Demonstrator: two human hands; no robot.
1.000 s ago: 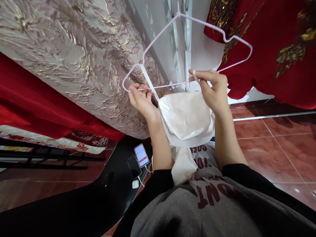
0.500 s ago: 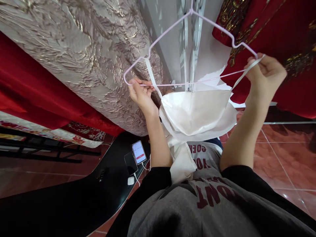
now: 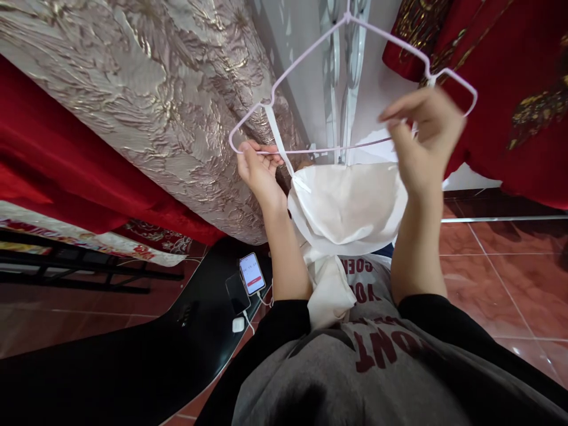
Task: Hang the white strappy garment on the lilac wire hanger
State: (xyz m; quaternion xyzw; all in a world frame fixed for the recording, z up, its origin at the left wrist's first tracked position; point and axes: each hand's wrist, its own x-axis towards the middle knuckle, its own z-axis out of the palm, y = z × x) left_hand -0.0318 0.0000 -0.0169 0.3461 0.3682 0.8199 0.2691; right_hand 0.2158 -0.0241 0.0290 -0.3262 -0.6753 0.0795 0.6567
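Observation:
A thin pale-pink clothes hanger [image 3: 310,57] is held up in front of me. My left hand [image 3: 262,174] pinches its bottom bar near the left corner. A white garment [image 3: 348,201] with thin straps hangs from it. The left strap [image 3: 278,133] loops over the hanger's left notch. At the right notch a bit of the other strap shows; my hand hides most of it. My right hand [image 3: 426,139], smeared by motion, is in front of the hanger's right side. Its thumb and forefinger are apart, with nothing visible between them.
Textured pink-gold fabric [image 3: 168,100] hangs at the left, and red cloth with gold decoration [image 3: 523,142] at the right. On a black glossy surface [image 3: 133,355] lie a lit phone [image 3: 252,274], a dark phone [image 3: 237,294] and a small white case [image 3: 238,325]. Red tiles [image 3: 479,284] cover the floor.
My right hand has let go of the strap at the hanger's right end and moved left and slightly down. That strap now sits at the right notch. My left hand keeps its hold.

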